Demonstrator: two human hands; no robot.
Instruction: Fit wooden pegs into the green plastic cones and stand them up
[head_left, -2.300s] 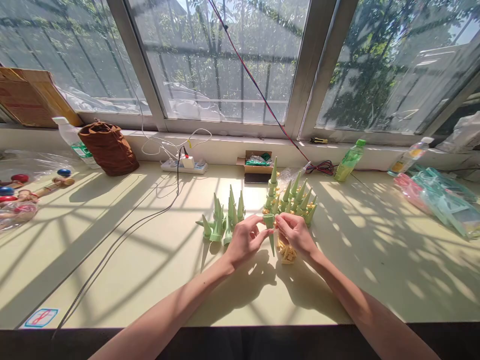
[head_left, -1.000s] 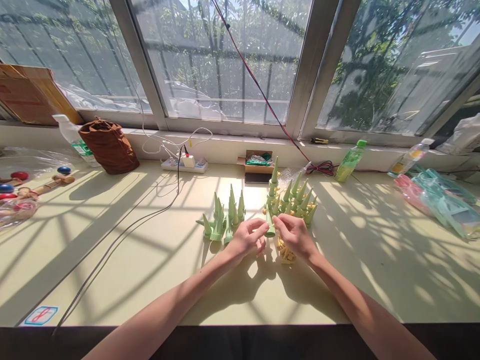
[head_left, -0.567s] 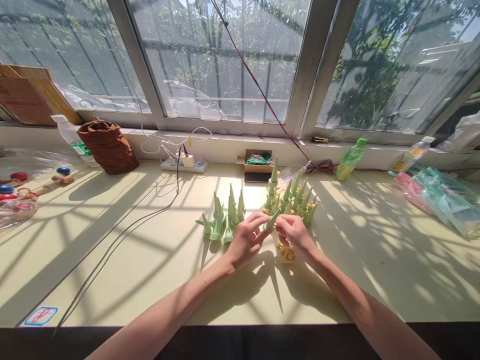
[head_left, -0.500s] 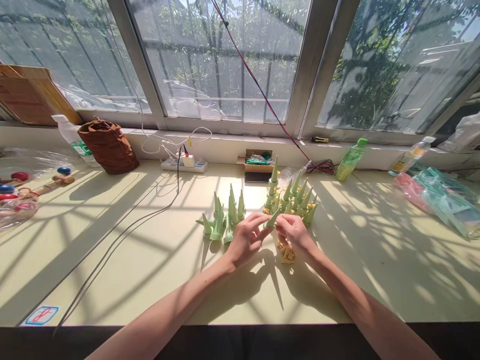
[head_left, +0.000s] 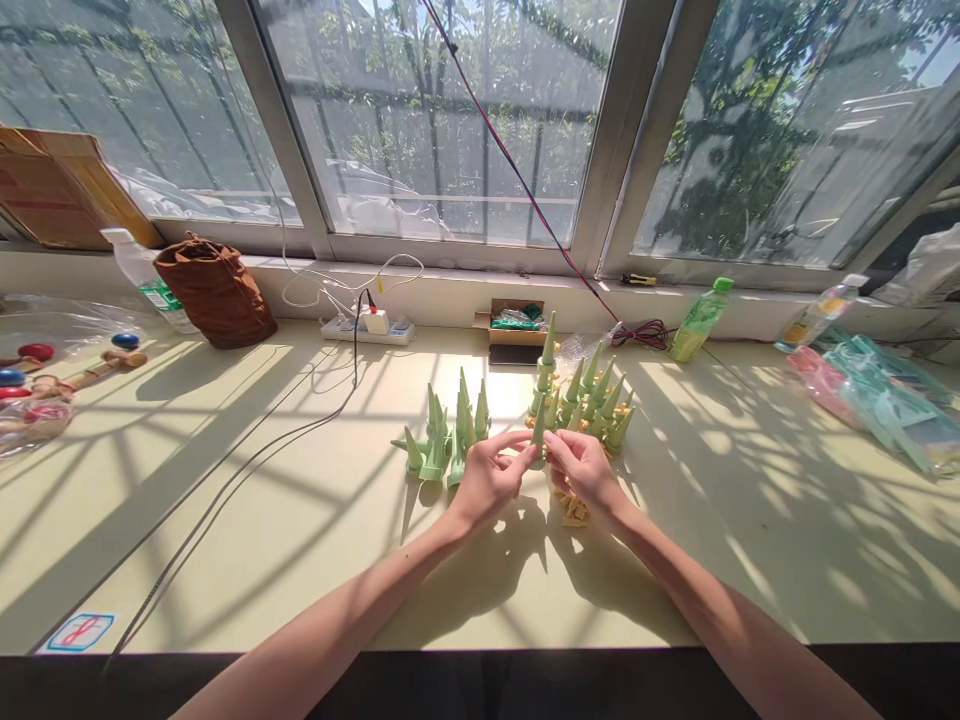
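Both my hands meet over the middle of the pale table (head_left: 225,520). My left hand (head_left: 487,482) and my right hand (head_left: 581,470) pinch one green plastic cone (head_left: 538,432) between their fingertips, its tip pointing up. Left of the hands stands a group of green cones (head_left: 450,430). Behind the hands is a second cluster of green cones with yellow bases (head_left: 585,400). A small heap of yellow pieces (head_left: 574,508) lies under my right wrist.
At the back sit a power strip (head_left: 367,330) with cables, a small cardboard box (head_left: 514,330), a brown bag (head_left: 217,295) and a green bottle (head_left: 697,320). Wooden ball toys (head_left: 60,375) lie far left. Plastic bags (head_left: 877,400) lie far right.
The cone held between my hands was turned from tip-down to tilted, and now stands tip-up. Both hands stayed at the same spot.
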